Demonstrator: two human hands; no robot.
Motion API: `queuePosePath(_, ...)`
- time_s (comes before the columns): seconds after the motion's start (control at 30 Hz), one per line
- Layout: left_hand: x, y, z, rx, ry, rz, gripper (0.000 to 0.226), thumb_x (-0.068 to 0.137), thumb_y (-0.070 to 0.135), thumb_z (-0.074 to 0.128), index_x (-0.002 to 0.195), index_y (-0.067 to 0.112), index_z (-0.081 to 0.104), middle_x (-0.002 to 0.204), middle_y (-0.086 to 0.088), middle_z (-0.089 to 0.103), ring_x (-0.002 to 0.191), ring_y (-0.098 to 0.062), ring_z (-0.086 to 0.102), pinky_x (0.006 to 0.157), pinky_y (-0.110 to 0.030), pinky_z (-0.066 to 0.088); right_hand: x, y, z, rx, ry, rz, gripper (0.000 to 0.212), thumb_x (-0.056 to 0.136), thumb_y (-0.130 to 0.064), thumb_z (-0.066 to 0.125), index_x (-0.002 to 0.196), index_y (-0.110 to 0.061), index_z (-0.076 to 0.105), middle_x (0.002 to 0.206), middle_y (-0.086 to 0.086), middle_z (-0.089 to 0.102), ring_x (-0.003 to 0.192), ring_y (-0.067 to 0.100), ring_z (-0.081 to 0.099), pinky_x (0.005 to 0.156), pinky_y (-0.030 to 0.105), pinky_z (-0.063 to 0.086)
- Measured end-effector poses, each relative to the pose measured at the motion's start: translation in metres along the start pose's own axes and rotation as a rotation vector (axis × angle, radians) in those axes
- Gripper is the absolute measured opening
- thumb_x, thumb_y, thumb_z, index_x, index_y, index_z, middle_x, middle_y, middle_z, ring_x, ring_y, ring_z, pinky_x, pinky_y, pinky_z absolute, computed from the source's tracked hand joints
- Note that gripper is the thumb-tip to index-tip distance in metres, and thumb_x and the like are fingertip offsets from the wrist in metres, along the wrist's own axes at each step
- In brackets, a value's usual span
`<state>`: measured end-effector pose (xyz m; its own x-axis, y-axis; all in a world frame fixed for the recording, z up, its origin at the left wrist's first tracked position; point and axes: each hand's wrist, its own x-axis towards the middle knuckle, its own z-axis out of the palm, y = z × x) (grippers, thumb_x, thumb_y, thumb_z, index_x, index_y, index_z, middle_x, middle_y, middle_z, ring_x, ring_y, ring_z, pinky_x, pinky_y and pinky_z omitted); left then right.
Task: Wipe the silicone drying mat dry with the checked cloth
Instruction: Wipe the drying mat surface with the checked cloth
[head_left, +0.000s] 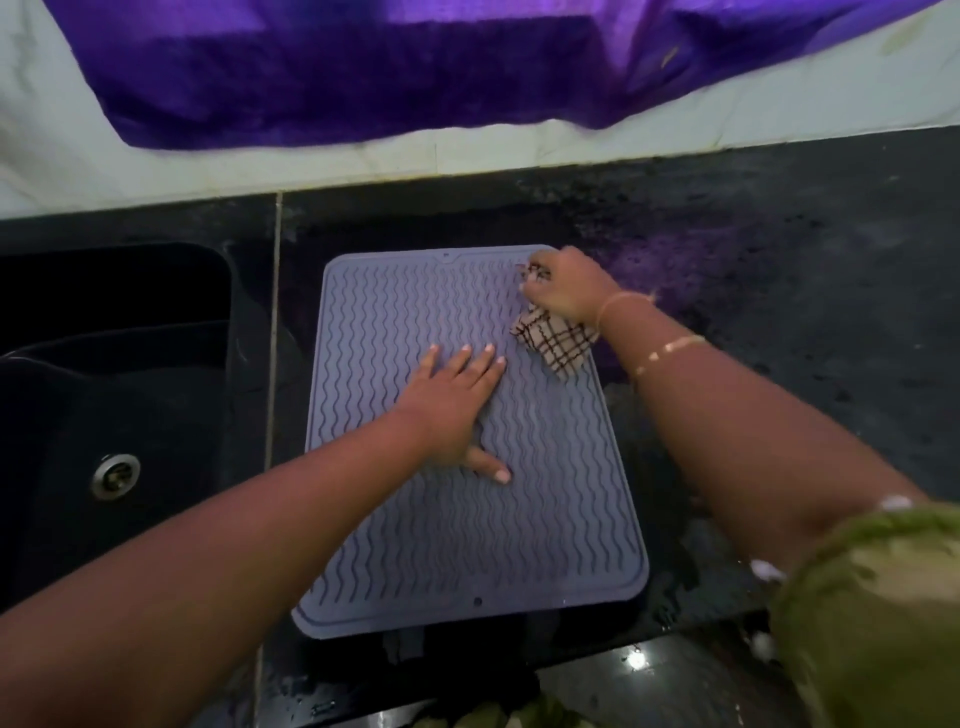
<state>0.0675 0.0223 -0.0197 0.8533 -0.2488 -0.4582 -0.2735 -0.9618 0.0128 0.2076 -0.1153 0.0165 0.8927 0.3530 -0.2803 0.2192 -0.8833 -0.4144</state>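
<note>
A grey silicone drying mat (457, 535) with wavy ridges lies flat on the black counter. My left hand (457, 400) presses flat on the middle of the mat, fingers spread. At the mat's far right corner my right hand (563, 283) is closed on a bunched beige cloth with dark checks (556, 340). Part of the cloth trails out under my wrist onto the mat's right edge.
A black sink (104, 395) with a metal drain (115, 474) lies left of the mat. The black counter (779, 291) extends to the right and looks damp. Purple fabric (415, 67) hangs over the pale wall behind. The counter's front edge runs just below the mat.
</note>
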Motion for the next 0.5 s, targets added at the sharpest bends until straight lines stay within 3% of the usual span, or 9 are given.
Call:
queuePosePath(0.07,0.0,0.0,0.001,0.015,-0.053,-0.016,0.137,0.059,0.086,0.053,0.149,0.015,-0.024,0.157,-0.004,-0.024,0.146,-0.025,-0.019,0.115,-0.05,-0.016,0.017,-0.001,0.007,-0.045,-0.044,0.025,0.047,0.09,-0.031,0.052,0.135,-0.016,0.05,0.141,0.014,0.045,0.124,0.033,0.048,0.102,0.036,0.04)
queuePosePath(0.17,0.006,0.004,0.001,0.058,-0.095,-0.046,0.143,0.056,0.088,0.053,0.146,0.015,-0.03,0.155,-0.005,-0.03,0.144,-0.026,-0.024,0.113,-0.05,-0.019,0.01,-0.004,0.022,-0.133,0.067,0.109,0.049,0.09,-0.034,0.049,0.135,-0.018,0.048,0.144,0.011,0.036,0.128,0.037,0.041,0.102,0.04,0.038)
queuePosePath(0.3,0.01,0.004,0.004,0.037,-0.142,-0.071,0.145,0.053,0.09,0.053,0.144,0.017,-0.034,0.151,-0.003,-0.038,0.142,-0.025,-0.03,0.113,-0.053,-0.019,-0.048,-0.001,0.036,-0.088,0.119,0.204,0.046,0.086,-0.035,0.051,0.129,-0.019,0.053,0.134,0.012,0.041,0.12,0.039,0.044,0.097,0.043,0.04)
queuePosePath(0.5,0.01,0.005,0.001,0.013,-0.152,-0.068,0.145,0.054,0.089,0.055,0.142,0.018,-0.035,0.149,-0.004,-0.041,0.14,-0.026,-0.034,0.109,-0.053,-0.023,-0.133,0.004,0.053,-0.133,0.01,0.204,0.047,0.087,-0.035,0.051,0.133,-0.025,0.048,0.128,0.008,0.041,0.114,0.036,0.049,0.092,0.041,0.043)
